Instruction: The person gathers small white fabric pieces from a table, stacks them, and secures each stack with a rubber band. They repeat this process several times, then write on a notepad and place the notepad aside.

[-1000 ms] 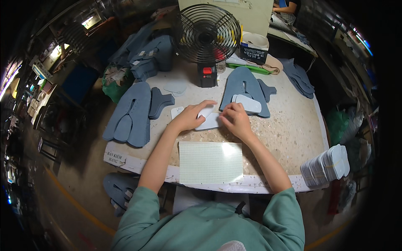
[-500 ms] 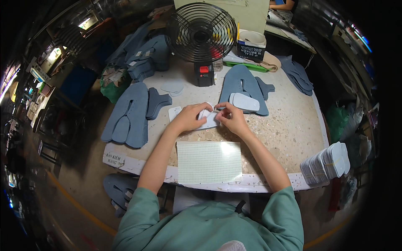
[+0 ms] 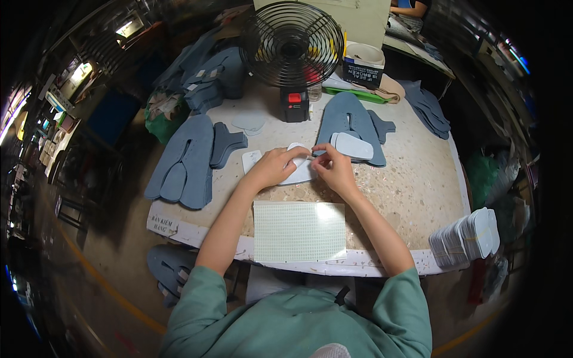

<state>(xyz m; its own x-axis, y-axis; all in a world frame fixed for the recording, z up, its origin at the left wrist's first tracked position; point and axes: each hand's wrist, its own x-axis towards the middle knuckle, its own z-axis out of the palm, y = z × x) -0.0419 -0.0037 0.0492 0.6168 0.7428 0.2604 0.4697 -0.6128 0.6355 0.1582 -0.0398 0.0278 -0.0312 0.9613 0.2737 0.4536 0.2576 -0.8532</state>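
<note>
On the desk (image 3: 394,221), just beyond a pale printed sheet (image 3: 299,231), the left hand (image 3: 276,169) grasps white cut pieces (image 3: 303,173), while the right hand (image 3: 335,173) bunches its fingertips beside them, whether gripping anything I cannot tell, between 2 blue-grey stacks (image 3: 200,162).

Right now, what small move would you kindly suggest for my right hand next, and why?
Perhaps press your right hand lightly onto the white pieces: its fingertips are near their right end, while your left hand covers their left part. I cannot tell whether the right fingertips hold anything.
</note>
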